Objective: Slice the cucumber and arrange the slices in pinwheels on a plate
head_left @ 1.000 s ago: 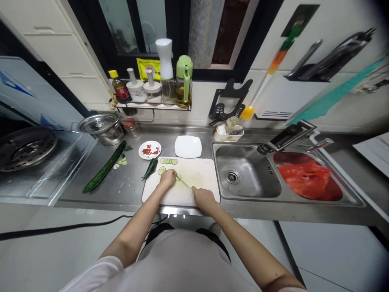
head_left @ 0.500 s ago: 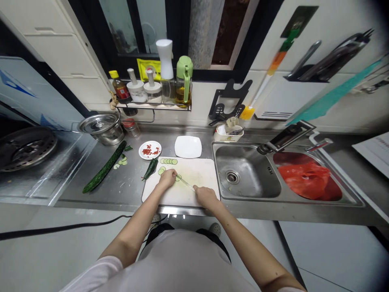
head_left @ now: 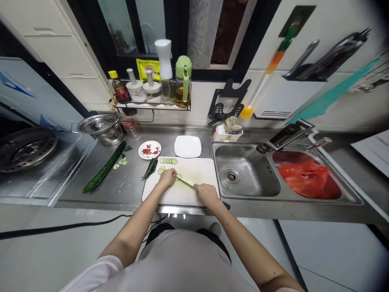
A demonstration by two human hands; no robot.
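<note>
My left hand [head_left: 167, 178] is closed over a piece of cucumber on the white cutting board [head_left: 194, 165], and the fingers hide most of it. A pale cut slice [head_left: 179, 177] shows at the fingertips. In my right hand [head_left: 207, 194] is a kitchen knife [head_left: 186, 182], its blade edge-down beside the left fingertips and its dark handle end sticking out behind the palm. Cucumber slices [head_left: 168, 161] lie overlapped in a row along the board's far left, with more slices [head_left: 161, 170] just left of my left hand. Dark green peppers [head_left: 150, 168] rest at the board's left edge.
A long cucumber [head_left: 105, 167] and scraps [head_left: 122, 161] lie left. Behind the board are a plate of chopped red bits [head_left: 150, 150] and a white plate [head_left: 187, 146]. To the right is the sink [head_left: 246, 170]; a lidded steel pot [head_left: 101, 127] stands back left.
The knife blade has tilted more upright, and its handle end now shows behind my right hand. The slice at my left fingertips is more exposed. My left hand has barely moved.
</note>
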